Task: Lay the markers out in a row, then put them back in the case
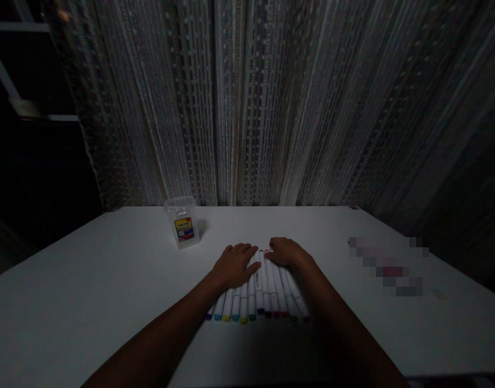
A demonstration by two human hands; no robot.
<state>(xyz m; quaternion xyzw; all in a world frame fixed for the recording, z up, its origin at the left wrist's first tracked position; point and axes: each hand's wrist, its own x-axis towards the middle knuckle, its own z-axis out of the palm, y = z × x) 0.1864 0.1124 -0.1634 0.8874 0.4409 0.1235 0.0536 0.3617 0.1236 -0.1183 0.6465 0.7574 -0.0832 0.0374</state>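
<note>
A row of white markers (269, 283) lies side by side on the white table, slightly fanned. Their near ends carry colours such as purple, blue, yellow, green and red. My left hand (236, 264) rests flat over the far part of the left-hand markers, thumb spread to the right. At the far ends of the right-hand markers is my right hand (285, 251), its fingers bent inward and its thumb against the marker tops. Both hands cover part of the row. Dim light hides fine detail of the right fingertips.
A clear plastic box (182, 221) with a yellow and blue label stands behind and left of the markers. A blurred-out, pixelated item (388, 269) lies on the right of the white table (110, 285). A patterned curtain (247, 108) hangs behind the table's far edge.
</note>
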